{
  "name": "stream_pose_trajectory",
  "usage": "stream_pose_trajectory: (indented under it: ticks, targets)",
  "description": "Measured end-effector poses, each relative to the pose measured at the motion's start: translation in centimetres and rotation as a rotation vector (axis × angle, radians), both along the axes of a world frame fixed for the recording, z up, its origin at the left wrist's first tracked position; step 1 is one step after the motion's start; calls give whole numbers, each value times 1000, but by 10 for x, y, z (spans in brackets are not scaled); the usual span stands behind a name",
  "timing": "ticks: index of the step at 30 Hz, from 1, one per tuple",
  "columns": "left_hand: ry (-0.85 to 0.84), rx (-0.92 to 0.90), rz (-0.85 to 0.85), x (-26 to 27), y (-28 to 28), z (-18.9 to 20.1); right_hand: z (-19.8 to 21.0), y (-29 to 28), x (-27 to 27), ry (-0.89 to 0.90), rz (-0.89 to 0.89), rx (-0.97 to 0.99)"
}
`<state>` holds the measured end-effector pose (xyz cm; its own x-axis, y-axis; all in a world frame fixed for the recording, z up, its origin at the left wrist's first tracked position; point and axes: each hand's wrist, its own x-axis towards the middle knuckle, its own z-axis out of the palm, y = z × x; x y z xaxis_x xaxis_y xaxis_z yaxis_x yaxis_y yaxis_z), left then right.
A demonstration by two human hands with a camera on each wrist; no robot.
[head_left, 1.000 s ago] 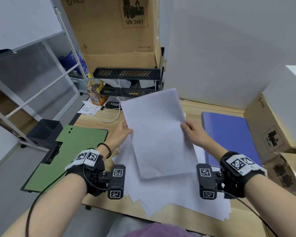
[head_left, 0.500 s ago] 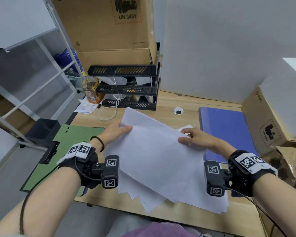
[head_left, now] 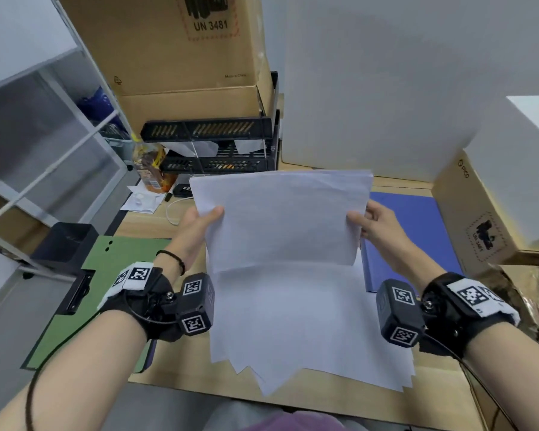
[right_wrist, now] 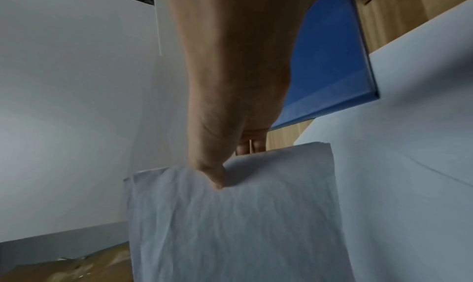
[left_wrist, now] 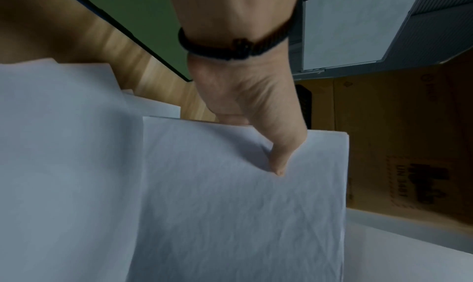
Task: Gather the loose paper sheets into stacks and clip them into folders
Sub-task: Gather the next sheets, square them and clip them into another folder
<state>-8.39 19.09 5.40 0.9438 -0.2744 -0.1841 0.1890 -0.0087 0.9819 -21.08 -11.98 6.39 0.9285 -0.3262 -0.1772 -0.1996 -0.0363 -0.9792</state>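
Above the table (head_left: 181, 373), our left hand (head_left: 199, 223) and right hand (head_left: 375, 227) each pinch the paper stack (head_left: 280, 219); loosening either grip risks sheets fanning out.

right hand (right_wrist: 230, 104) pinches a paper stack (right_wrist: 235, 225); blue folder (right_wrist: 330, 67) behind.
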Motion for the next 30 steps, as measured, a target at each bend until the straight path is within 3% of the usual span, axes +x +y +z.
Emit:
stream_pose_trajectory:
  ticks: [3,5,8,10,19,24,30]
  targets:
    - [-33,-12,37,1,1,-6,-4,2,0,-21,-16,-2]
    - [16,101,67,-6,1,-23,-26,3,-7,61,1,-47]
    - [46,351,-68,-24,3,-50,-61,7,-20,211,75,-70]
    - [99,409,-92,-33,2,-58,-73,7,-23,259,107,-50]
    - [77,249,19,-11,-8,-42,-47,0,4,206,82,-45]
    - [169,298,-26,-19,6,-77,-80,0,-15,332,224,-29]
    - [42,346,200,-6,19,-80,-55,-5,-3,342,205,-180]
